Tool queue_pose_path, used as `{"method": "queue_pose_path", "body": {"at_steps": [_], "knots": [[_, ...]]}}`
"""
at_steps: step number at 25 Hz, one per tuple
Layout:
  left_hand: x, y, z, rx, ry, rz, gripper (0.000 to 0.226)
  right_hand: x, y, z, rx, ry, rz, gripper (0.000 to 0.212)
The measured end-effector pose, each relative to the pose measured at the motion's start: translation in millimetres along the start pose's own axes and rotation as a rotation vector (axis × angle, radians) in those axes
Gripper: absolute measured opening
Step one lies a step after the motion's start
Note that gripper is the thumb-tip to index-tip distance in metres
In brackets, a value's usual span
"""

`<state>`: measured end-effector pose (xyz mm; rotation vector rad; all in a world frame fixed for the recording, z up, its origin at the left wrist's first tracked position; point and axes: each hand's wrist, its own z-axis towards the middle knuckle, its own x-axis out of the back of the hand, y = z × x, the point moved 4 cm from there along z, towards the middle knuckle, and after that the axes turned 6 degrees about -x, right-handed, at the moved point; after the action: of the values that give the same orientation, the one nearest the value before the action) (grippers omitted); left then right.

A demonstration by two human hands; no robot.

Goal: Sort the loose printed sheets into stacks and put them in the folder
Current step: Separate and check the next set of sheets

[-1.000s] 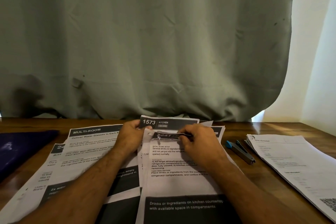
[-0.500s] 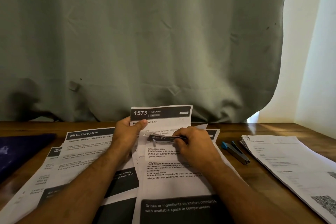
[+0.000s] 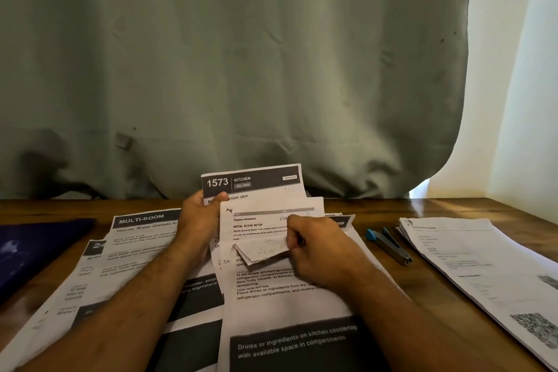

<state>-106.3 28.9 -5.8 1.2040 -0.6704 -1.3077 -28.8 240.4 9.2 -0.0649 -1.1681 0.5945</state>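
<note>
Holding a raised sheet headed "1573 KITCHEN" (image 3: 256,183) near the middle of the wooden worktop (image 3: 377,208), the left hand (image 3: 200,220) grips that sheet's left edge, thumb across the printed face. In front of it stands a second sheet headed "Replace Shoelaces" (image 3: 265,220), whose lower part is folded up; the right hand (image 3: 320,246) pinches this folded portion, fingers curled round the paper. Both raised sheets lean roughly upright above a flat sheet with a dark band reading "Drinks or ingredients on kitchen countertop" (image 3: 290,311), which lies under the right forearm and reaches the near edge. Towards the left edge, overlapping sheets spread flat, the uppermost headed "MULTI-ROOM" (image 3: 142,229); they pass beneath the left forearm. A dark blue folder (image 3: 33,251) lies at the left edge, just beside those sheets; whether it touches them cannot be told. Near the right edge rests a separate stack of printed sheets (image 3: 471,257), angled towards the near right corner, with a blurred square code pattern on its near part. Between this stack and the central sheets lies a grey stapler with blue ends (image 3: 389,246), apart from both. A grey-green curtain (image 3: 241,69) hangs behind the far edge.
</note>
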Motion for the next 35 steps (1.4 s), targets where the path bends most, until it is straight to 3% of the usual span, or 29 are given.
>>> {"method": "queue_pose_path", "body": {"at_steps": [6, 11, 14, 16, 18, 19, 23, 26, 28, 32, 33, 35], "knots": [[-1, -2, 0, -0.042, 0.021, 0.091, 0.017, -10, 2, 7, 0.031, -0.032, -0.034, 0.022], [-4, -2, -6, -0.041, -0.017, 0.207, 0.082, -12, 5, 8, -0.030, -0.044, -0.005, 0.015], [-4, 2, -8, -0.040, 0.008, 0.251, 0.101, -3, 5, 7, -0.114, 0.063, 0.078, 0.018], [-7, 4, -11, -0.063, -0.031, 0.305, 0.096, 7, 7, 7, -0.176, 0.167, 0.141, 0.022], [-13, 6, -15, -0.082, -0.110, 0.337, 0.071, 14, 11, 7, -0.199, 0.217, 0.152, 0.023], [-15, 8, -19, -0.075, -0.145, 0.360, 0.058, 16, 13, 6, -0.193, 0.205, 0.137, 0.025], [-18, 7, -23, 0.014, -0.236, 0.329, 0.048, 12, 12, 2, -0.130, 0.043, 0.039, 0.019], [-11, 2, -21, -0.002, -0.203, 0.286, 0.016, 13, 8, 2, -0.096, 0.047, 0.034, 0.018], [-11, 3, -21, -0.029, -0.231, 0.240, 0.014, 14, 6, 4, -0.102, 0.085, 0.036, 0.021], [-21, 10, -26, -0.051, -0.371, 0.159, 0.015, 13, 8, 7, -0.193, 0.105, 0.036, 0.064], [-22, 11, -28, -0.056, -0.399, 0.159, 0.015, 12, 9, 7, -0.224, 0.085, 0.038, 0.064], [-28, 14, -33, -0.080, -0.442, 0.148, 0.025, 11, 12, 7, -0.267, 0.069, 0.054, 0.044]]}}
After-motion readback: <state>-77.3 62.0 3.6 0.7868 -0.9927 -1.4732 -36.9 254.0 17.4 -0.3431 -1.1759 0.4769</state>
